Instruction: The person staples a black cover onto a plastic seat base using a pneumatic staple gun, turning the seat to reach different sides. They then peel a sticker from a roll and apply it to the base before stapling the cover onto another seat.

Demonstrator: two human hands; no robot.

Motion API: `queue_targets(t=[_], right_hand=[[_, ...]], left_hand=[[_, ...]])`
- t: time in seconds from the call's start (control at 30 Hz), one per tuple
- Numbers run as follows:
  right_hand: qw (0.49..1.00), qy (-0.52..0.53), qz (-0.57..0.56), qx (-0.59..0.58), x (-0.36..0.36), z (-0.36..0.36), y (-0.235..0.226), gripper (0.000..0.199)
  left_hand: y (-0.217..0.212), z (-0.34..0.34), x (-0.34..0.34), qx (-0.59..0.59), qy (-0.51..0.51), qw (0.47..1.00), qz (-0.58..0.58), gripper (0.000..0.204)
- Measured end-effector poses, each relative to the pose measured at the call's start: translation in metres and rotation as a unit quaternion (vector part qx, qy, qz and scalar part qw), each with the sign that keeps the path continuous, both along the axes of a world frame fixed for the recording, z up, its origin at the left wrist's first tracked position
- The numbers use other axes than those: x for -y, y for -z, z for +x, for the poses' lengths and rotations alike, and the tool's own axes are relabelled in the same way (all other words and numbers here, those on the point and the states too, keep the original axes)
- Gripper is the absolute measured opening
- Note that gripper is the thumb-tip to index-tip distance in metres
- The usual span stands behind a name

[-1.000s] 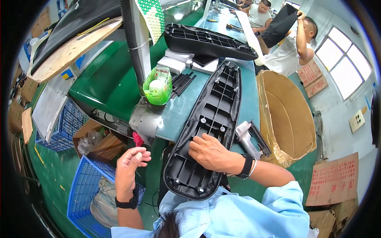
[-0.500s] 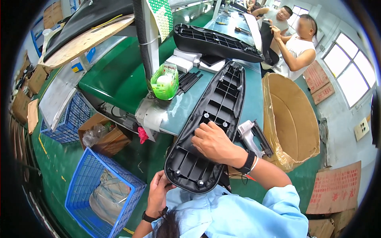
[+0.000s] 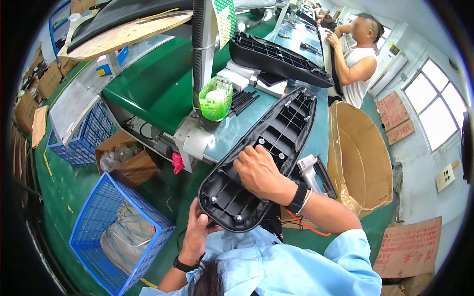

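A long black vehicle seat [image 3: 284,129] lies underside up and slanted, its ribbed plastic base showing inside a black cover folded over the rim. Several silver bolts or studs stand on the base. My left hand [image 3: 196,231] grips the near left edge, thumb at the rim and the other fingers partly hidden beneath. Over the middle of the base is my right hand [image 3: 259,170], fingers curled and pressed together; whatever they hold, if anything, is hidden. A grey and black staple gun [image 3: 312,173] lies on the bench, right of the seat and beyond my right wrist.
A second black seat [image 3: 281,61] lies across the bench behind. Left of it are white boxes [image 3: 236,79], black strips [image 3: 243,102] and a green bag [image 3: 216,101]. A big cardboard box [image 3: 365,158] stands right, a blue crate [image 3: 89,232] lower left. Another person [image 3: 359,59] works at the far right.
The seat has turned slightly, its near end shifting left and its far end right. Both hands stay on it. The view has shifted a little, and the nearest co-worker has turned.
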State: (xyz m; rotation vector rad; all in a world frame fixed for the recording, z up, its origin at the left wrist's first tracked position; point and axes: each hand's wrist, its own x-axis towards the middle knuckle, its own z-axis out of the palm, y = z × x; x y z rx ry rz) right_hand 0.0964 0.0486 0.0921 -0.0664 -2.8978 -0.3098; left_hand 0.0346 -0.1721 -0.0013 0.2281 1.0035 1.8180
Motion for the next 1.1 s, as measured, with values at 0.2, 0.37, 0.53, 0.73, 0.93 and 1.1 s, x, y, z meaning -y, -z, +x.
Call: queue_targets(t=[0.2, 0.37, 0.53, 0.73, 0.93, 1.1], right_hand=[[0.993, 0.065, -0.084, -0.047, -0.007, -0.001, 0.009, 0.013], [0.979, 0.114, -0.152, -0.07, 0.003, 0.011, 0.002, 0.01], [0.95, 0.168, -0.24, -0.104, 0.004, 0.019, 0.007, 0.012], [0.983, 0.132, -0.101, -0.084, 0.013, 0.014, 0.017, 0.011], [0.991, 0.119, -0.052, -0.012, 0.018, 0.013, 0.018, 0.009], [0.991, 0.111, -0.006, 0.077, 0.026, 0.016, 0.007, 0.012]], left_hand=[[-0.018, 0.004, -0.02, 0.069, 0.051, 0.996, 0.029, 0.081], [-0.007, 0.028, -0.021, 0.005, -0.007, 0.999, 0.052, 0.095], [0.006, 0.034, -0.022, -0.104, -0.01, 0.993, 0.058, 0.104], [0.005, 0.036, -0.019, -0.147, 0.006, 0.988, 0.045, 0.109], [0.003, 0.039, -0.02, -0.103, 0.006, 0.992, 0.074, 0.109], [0.009, 0.038, -0.018, -0.113, 0.003, 0.992, 0.064, 0.108]])
